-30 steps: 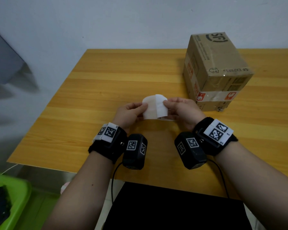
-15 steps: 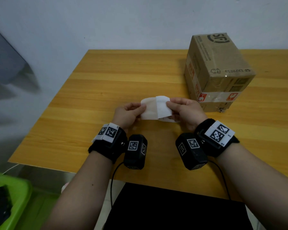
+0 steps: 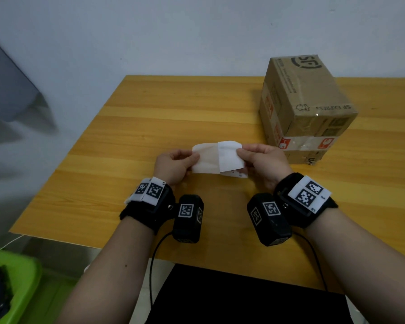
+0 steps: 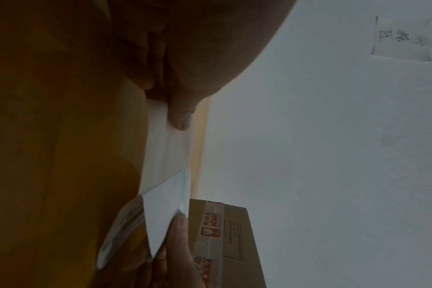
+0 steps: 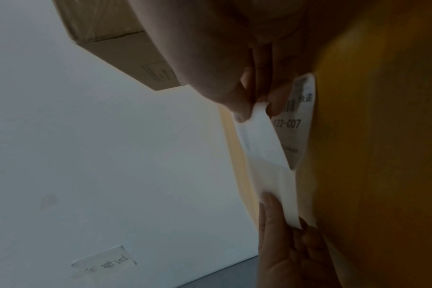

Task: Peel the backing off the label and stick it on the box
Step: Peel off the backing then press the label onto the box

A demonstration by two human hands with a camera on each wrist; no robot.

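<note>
Both hands hold a label above the wooden table (image 3: 136,127). My left hand (image 3: 195,157) pinches the left end of the translucent cream backing (image 3: 206,160). The white label (image 3: 229,157) is pinched at its right end by my right hand (image 3: 240,152). Its printed face points down at the table, and a printed corner (image 3: 236,174) shows below. The right wrist view shows the barcode side of the label (image 5: 296,124) hanging behind the pinched strip. The cardboard box (image 3: 309,108) stands upright just beyond my right hand, taped across its front.
A green bin (image 3: 14,284) sits on the floor at the lower left. A dark surface (image 3: 243,300) lies below the table's near edge. A paper note (image 4: 402,42) is stuck on the wall. Bare tabletop stretches left of the box.
My hands have drawn apart sideways, and the bare cream backing showing left of the white label has grown wider. The box has not moved.
</note>
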